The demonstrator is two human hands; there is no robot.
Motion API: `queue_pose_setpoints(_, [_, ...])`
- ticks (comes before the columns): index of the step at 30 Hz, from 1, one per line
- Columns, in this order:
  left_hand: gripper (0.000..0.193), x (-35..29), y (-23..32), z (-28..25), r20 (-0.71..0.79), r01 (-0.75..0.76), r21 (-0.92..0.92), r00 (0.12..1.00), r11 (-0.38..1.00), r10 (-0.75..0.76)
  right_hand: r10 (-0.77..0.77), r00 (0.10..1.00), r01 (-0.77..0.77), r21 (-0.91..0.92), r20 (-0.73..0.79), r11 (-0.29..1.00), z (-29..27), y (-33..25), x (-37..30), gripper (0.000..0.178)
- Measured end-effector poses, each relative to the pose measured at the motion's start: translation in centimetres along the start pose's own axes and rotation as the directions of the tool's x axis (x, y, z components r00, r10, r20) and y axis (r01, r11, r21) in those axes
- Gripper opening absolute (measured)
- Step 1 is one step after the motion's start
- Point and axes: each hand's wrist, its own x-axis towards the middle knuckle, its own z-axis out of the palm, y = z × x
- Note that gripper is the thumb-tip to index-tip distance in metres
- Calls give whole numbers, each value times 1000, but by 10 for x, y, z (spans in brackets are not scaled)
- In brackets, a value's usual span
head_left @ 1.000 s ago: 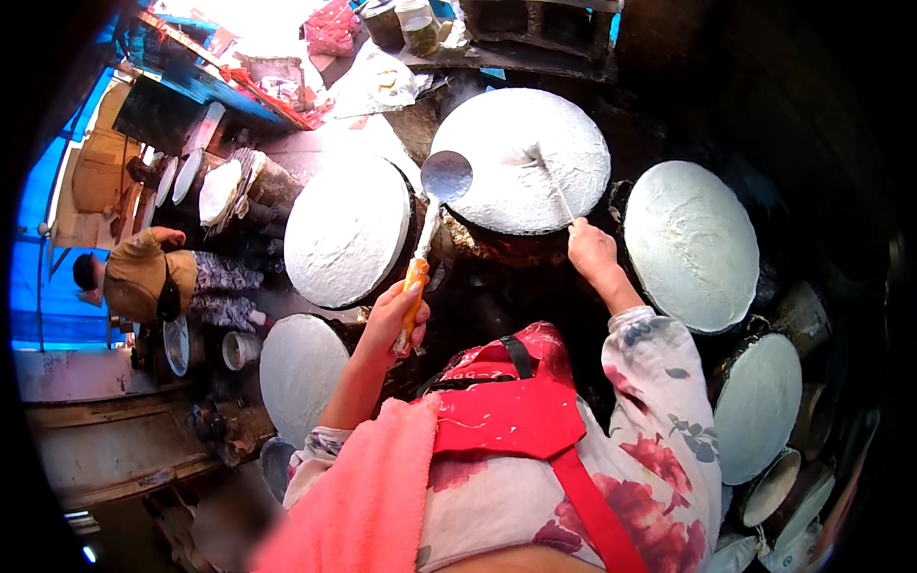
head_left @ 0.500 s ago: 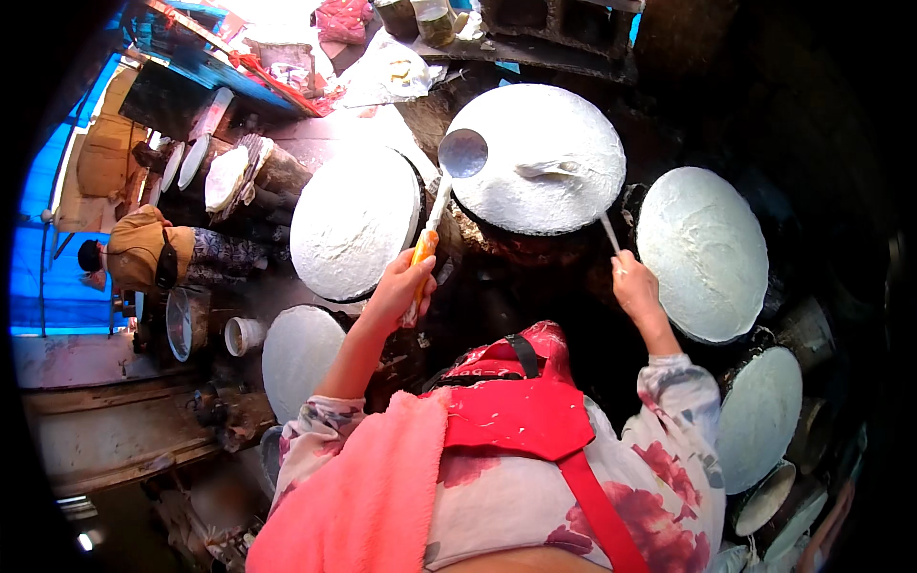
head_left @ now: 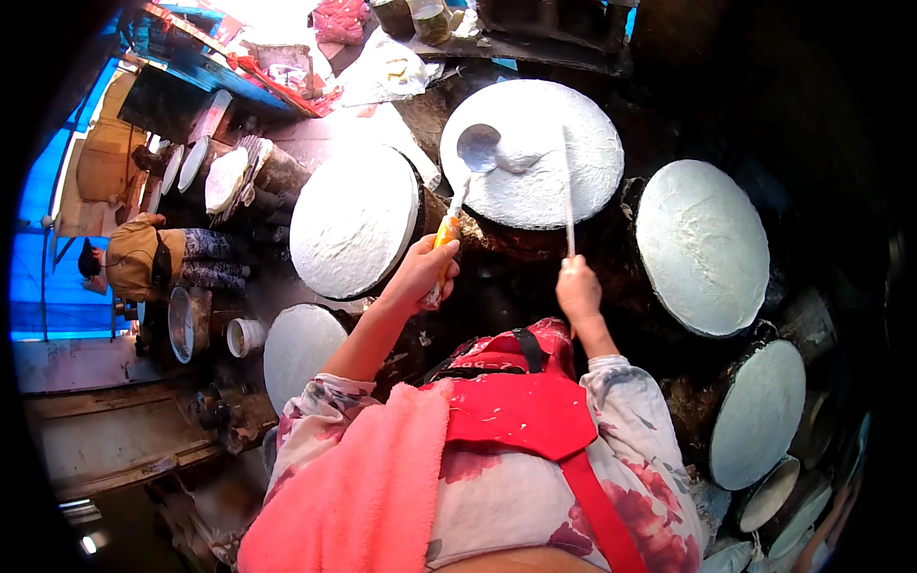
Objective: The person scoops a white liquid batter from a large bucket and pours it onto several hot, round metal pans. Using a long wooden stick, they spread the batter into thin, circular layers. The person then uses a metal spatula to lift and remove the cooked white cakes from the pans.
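Observation:
My left hand [head_left: 422,272] grips the orange handle of a metal ladle [head_left: 475,153], whose bowl hovers over the left part of a round white steaming disc [head_left: 535,153] straight ahead. A small smear of white batter lies beside the ladle bowl. My right hand [head_left: 577,286] holds a long thin flat stick [head_left: 568,196] that reaches up across the same disc. Both hands stay near the disc's front edge.
More white-covered round discs surround me: one at left [head_left: 353,220], one at right [head_left: 702,246], others lower right [head_left: 759,413] and lower left [head_left: 301,349]. A seated person in a brown cap [head_left: 134,263] is at far left beside bowls. Jars and bags stand at the back.
My right hand swung from the right side back toward the middle disc, and the stick now lies across it. The ladle stays over the disc's left part, with batter beside it.

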Motion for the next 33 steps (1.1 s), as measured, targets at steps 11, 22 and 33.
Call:
queue_pose_setpoints(11, [37, -44, -20, -7, 45, -121, -490, 986, 864, 164, -391, 920, 374, 327, -14, 868, -1, -69, -12, 19])
queue_pose_setpoints(22, [42, -56, -1, -17, 96, -60, -910, 932, 411, 348, -279, 957, 287, -152, 75, 946, -43, -3, 83, 26])
queue_pose_setpoints(33, [40, -168, -52, -50, -272, -347, -888, 925, 301, 265, -321, 938, 343, -212, 133, 915, -48, 5, 89, 25])
